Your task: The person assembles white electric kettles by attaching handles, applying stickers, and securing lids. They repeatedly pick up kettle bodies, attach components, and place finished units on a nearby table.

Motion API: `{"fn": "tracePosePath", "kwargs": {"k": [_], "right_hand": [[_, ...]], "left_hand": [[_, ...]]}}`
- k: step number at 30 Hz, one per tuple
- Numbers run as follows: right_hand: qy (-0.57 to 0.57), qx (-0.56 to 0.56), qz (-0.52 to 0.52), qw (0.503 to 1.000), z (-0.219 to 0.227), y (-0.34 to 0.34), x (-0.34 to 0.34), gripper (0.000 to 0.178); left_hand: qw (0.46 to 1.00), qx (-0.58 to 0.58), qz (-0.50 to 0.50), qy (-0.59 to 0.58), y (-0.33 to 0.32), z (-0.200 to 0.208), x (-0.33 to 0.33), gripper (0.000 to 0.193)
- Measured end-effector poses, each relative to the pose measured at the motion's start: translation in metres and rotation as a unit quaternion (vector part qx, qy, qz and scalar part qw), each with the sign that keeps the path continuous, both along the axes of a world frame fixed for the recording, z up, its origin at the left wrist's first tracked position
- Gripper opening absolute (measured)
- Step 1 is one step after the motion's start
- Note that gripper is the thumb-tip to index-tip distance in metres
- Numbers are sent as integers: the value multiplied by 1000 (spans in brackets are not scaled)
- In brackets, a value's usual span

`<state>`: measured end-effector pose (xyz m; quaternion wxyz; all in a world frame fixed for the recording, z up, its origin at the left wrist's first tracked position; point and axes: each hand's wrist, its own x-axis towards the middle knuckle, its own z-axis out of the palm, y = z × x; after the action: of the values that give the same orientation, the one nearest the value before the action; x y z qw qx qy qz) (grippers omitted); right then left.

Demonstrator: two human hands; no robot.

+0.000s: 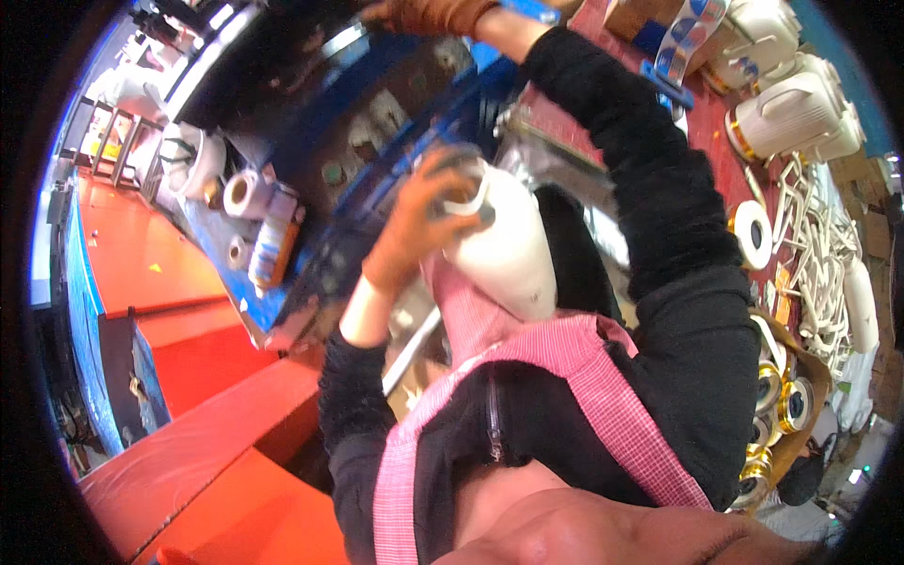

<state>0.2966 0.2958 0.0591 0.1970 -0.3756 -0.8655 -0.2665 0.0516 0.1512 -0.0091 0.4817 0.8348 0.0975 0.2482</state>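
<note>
My left hand (424, 221), in an orange-brown glove, grips a hollow white plastic jug body (513, 250) by its open end. The jug body is tilted in front of my pink checked apron (471, 311), its other end toward me. My right hand (433, 14), gloved alike, reaches far forward at the top edge, over a dark machine (311, 104) with blue edges. Its fingers are smeared by motion and partly cut off by the frame, so what it touches does not show.
White jugs (791, 118) stand on a red surface at the far right, near a heap of white handles (819, 301). A box of gold-and-white rings (796, 405) is at right. Left are an orange-and-white can (273, 247), a white roll (247, 193) and orange-red panels (141, 250).
</note>
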Motion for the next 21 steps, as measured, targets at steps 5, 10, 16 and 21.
{"fn": "tracePosePath", "kwargs": {"k": [5, 10, 16, 21], "right_hand": [[153, -325, -92, 929, 18, -146, -2, 40], [274, -277, -146, 909, -20, -322, -5, 44], [227, -103, -541, 804, -77, -534, 54, 51], [38, -126, -704, 697, -104, -618, 149, 77]], "left_hand": [[991, -46, 113, 50, 18, -17, 21, 23], [989, 28, 129, -60, 0, -32, 36, 22], [963, -110, 234, -74, 8, -13, 19, 22], [948, 25, 272, -165, 5, -36, 0, 29]]}}
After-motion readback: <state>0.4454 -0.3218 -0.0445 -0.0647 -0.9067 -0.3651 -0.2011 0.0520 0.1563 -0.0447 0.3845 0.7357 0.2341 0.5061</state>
